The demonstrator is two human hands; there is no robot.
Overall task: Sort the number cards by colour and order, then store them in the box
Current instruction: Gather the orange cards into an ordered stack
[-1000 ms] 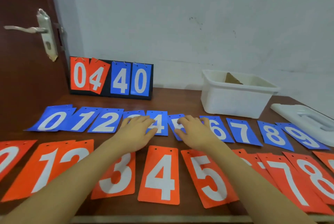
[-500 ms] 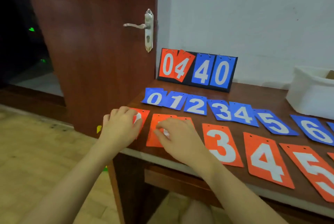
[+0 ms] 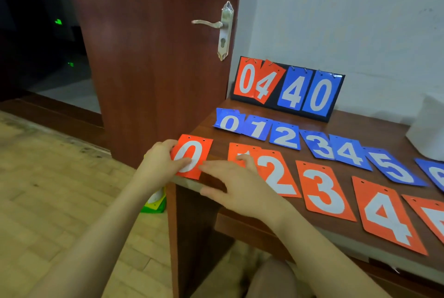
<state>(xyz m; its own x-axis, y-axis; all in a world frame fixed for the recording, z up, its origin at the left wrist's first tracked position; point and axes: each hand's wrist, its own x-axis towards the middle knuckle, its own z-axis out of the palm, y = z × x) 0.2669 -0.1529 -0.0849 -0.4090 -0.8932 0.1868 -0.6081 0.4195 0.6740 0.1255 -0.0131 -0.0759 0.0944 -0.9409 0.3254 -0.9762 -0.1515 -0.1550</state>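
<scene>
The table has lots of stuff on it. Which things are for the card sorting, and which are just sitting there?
For the job:
- orange number cards, like the orange 0 card held by the left hand
- blue number cards
- white box
- right hand

Just there:
- scoreboard stand
- door handle
- green and yellow thing on the floor

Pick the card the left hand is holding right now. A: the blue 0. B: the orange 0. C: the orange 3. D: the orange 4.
B: the left hand pinches the orange 0 at the table's left corner, thumb lying across the white digit, while the right hand rests beside it over the orange 1.
</scene>
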